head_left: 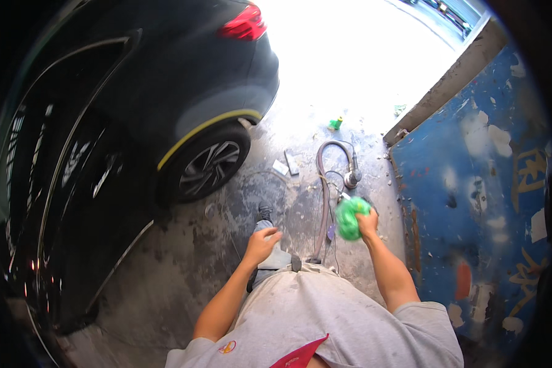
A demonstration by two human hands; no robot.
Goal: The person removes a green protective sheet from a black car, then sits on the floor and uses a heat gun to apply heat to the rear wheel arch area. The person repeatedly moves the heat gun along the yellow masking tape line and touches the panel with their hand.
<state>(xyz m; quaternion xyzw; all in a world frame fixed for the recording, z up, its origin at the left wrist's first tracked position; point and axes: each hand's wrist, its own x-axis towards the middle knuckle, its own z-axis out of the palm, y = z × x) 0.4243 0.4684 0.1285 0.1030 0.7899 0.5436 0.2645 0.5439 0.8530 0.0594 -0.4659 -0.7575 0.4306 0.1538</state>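
My left hand hangs over my left leg, its loosely curled fingers apart with nothing between them. My right hand grips a blurred, crumpled bright green bundle, perhaps plastic, held out at the right; some of my fingers are hidden. Beneath it on the floor lie a grey hose looped up to a round power tool, thin cords and a small purple item. To the left stands a dark car, with yellow masking tape along the arch above its rear wheel.
The car body fills the left side. A scuffed blue metal panel bounds the right, beside a concrete edge. Flat blocks and a small green object lie on the stained floor, which runs into bright daylight ahead.
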